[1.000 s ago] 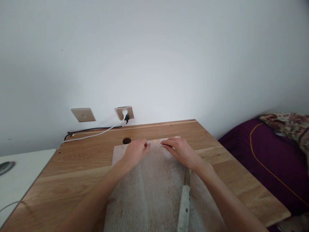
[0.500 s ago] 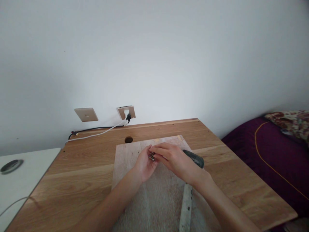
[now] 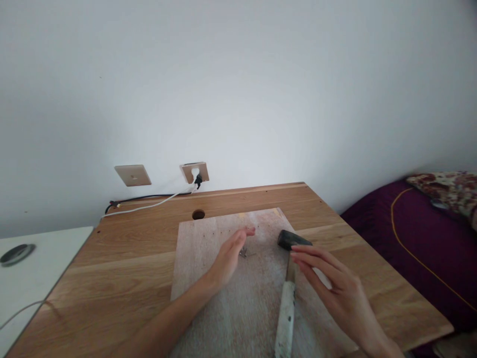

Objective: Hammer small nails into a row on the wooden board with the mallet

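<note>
The right hand (image 3: pixel 337 286) has parted from the left hand (image 3: pixel 228 254) and now hovers by the head of the hammer (image 3: pixel 286 308); its fingertips sit close together, though whether that grip pinches anything I cannot tell; the left grip looks loosened, the nails (image 3: pixel 245 253) just beside its palm over the board (image 3: pixel 223 313); the two-handed handling seems broken off.
</note>
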The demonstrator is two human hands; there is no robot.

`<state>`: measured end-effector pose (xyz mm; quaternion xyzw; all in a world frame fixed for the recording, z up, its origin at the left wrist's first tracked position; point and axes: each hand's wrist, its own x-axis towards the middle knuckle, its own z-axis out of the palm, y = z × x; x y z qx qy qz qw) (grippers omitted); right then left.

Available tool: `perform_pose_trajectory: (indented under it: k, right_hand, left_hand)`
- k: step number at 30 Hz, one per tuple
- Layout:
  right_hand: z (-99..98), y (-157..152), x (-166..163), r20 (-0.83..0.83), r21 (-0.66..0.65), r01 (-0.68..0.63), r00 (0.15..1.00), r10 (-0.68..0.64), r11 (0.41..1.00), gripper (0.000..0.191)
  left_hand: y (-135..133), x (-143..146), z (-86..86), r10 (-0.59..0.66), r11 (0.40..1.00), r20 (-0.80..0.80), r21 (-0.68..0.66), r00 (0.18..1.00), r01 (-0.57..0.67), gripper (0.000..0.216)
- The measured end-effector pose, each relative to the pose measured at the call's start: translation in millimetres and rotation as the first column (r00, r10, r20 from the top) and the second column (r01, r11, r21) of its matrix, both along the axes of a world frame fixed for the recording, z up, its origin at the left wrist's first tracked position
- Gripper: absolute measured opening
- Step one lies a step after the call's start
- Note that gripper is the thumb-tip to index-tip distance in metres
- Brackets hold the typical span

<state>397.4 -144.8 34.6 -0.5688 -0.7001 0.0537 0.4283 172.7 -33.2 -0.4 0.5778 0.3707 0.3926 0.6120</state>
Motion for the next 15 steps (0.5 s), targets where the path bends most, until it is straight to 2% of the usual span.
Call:
perform_pose_trajectory:
  k: [3,6,8,11,13,15]
  right_hand:
    - [-15.2,-20.7,14.9,-0.017,0.029,0.133,0.991,-0.133,0.991,0.021]
    - [-34.4,-37.8,34.8,0.056,0.052,0.309,0.948,-0.312,0.950,0.025]
    - [-50.8,-45.4,48.1,0.168,0.057,0.353,0.919,-0.357,0.934,0.032]
    - [-76.7,-51.5,61.3,0.298,-0.024,0.324,0.906,-0.302,0.946,0.045]
    - [-89.4,-53.3,63.9,0.315,-0.088,0.313,0.909,-0.272,0.946,0.050]
    - [-95.2,-54.1,62.9,0.308,-0.114,0.323,0.910,-0.276,0.939,0.052]
  left_hand:
    - [-13.8,-22.6,10.0,-0.080,0.976,-0.229,0.178,0.970,0.123,0.042]
    - [-30.5,-59.9,10.1,-0.003,0.924,-0.489,0.332,0.872,0.189,0.043]
    - [-44.3,-92.8,1.5,0.166,0.869,-0.615,0.460,0.771,0.180,0.039]
    - [-71.4,-145.5,-20.2,0.432,0.798,-0.705,0.589,0.562,0.125,0.036]
    - [-93.4,-174.0,-35.8,0.506,0.784,-0.718,0.614,0.478,0.091,0.038]
    - [-116.0,-190.8,-49.2,0.491,0.807,-0.726,0.587,0.481,0.062,0.043]
